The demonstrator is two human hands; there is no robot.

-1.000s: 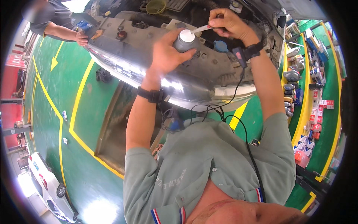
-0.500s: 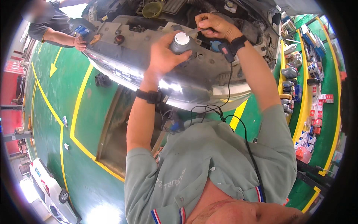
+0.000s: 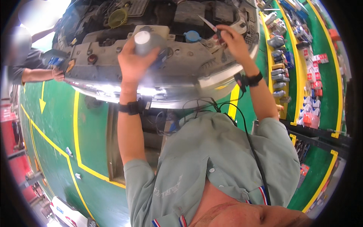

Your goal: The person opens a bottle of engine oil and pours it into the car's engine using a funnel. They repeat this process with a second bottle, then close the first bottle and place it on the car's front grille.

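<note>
My left hand (image 3: 134, 62) is wrapped round a grey bottle (image 3: 148, 44) with a round white top, blurred by motion, held over the car's front panel. In my right hand (image 3: 235, 43), farther right over the engine bay, is what looks like a pair of scissors (image 3: 210, 25). Its pointed silver blade aims up and left, apart from the bottle; the dark and red handle is partly hidden by my fingers. Between the hands, below them, sits a blue cap (image 3: 192, 36) on the car. Both wrists wear black straps.
A yellow funnel (image 3: 118, 18) stands in the engine bay. At the left, another person's hand (image 3: 57, 74) rests by a dark bottle (image 3: 53, 58) on the car's edge. Cables (image 3: 211, 103) hang before my shirt. Bottles and boxes line yellow-edged shelving (image 3: 280, 75) at the right.
The blade has come away from the bottle's top. My right hand has moved right and slightly down; my left hand still grips the bottle. The whole view has shifted.
</note>
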